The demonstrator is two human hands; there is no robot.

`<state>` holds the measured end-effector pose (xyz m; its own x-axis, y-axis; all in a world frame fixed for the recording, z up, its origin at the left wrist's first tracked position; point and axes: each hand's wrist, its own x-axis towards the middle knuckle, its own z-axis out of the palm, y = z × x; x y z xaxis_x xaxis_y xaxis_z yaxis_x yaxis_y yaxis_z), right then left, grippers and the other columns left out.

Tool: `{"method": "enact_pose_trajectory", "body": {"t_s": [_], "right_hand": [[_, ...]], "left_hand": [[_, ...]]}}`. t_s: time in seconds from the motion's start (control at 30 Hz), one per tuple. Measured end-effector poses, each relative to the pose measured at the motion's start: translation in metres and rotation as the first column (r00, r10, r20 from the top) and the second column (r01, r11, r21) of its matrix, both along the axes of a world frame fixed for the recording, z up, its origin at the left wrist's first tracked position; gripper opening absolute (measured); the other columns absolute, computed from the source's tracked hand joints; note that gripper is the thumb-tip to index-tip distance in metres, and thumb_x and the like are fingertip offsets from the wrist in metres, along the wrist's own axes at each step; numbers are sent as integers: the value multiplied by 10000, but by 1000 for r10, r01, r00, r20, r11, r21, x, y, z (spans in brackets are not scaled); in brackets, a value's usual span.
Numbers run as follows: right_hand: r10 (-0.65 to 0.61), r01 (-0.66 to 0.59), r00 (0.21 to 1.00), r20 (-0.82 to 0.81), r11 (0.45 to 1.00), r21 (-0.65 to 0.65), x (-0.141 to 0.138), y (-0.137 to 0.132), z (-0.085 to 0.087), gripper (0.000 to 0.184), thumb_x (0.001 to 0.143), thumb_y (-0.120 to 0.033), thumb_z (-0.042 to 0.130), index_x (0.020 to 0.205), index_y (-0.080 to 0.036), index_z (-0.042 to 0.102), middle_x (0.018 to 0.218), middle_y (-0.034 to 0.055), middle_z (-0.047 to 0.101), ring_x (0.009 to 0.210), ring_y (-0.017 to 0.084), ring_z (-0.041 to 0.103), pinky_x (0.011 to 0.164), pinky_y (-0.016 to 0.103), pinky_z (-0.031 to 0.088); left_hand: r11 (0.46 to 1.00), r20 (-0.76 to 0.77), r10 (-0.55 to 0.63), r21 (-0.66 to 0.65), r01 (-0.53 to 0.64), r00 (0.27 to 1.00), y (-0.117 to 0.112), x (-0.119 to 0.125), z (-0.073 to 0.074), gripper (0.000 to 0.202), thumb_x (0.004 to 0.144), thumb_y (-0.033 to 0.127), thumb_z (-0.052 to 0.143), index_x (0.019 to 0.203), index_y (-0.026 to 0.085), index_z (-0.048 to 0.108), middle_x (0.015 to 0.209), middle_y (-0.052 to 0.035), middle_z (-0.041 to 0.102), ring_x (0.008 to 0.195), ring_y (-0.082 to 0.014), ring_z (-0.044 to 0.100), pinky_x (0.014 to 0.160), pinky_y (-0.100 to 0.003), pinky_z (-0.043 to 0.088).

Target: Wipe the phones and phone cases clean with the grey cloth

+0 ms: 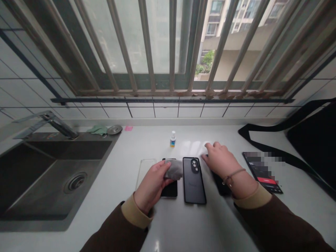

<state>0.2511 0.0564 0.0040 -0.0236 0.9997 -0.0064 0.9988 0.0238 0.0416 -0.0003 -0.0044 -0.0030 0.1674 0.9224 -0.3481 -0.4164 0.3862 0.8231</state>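
My left hand [154, 180] is closed on a folded grey cloth [173, 169], pinched between thumb and fingers. The cloth is above a black phone [169, 190], covering its middle. Left of that phone lies a clear phone case [143, 171], partly behind my hand. A dark phone case [194, 180] with a camera cutout lies between my hands. My right hand [222, 157] is over a dark flat object [223, 187], mostly hidden beneath it. Its thumb and fingers are apart, with the thumb near the object's far edge.
A small white bottle [172, 140] stands at the back. On the right are a lit phone [262, 173] and a black bag [312, 140] with its strap. The sink [105, 168] with a faucet [52, 124] is left. A green cloth [97, 130] and metal strainer [114, 130] sit on its rim.
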Motion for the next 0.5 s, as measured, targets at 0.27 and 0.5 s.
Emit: {"method": "enact_pose_trajectory", "body": {"t_s": [0.27, 0.5], "right_hand": [[15, -15, 1000, 13, 999, -37, 14, -29, -26, 278, 1044, -313, 586, 1213, -115, 682, 1154, 219, 671, 1018, 340, 672, 926, 441, 464], [209, -92, 865, -457, 960, 266, 1, -37, -7, 369, 1049, -409, 612, 1291, -154, 723, 1377, 243, 673, 1244, 393, 639, 1059, 546, 502]], "left_hand": [[993, -18, 115, 3, -115, 993, 2, 3, 1, 186, 902, 316, 820, 937, 142, 767, 980, -94, 783, 876, -202, 736, 737, -312, 660], [994, 48, 94, 56, -96, 994, -2, 6, 11, 208, 964, 334, 768, 1036, 139, 774, 1096, -118, 793, 941, -218, 749, 795, -343, 667]]}}
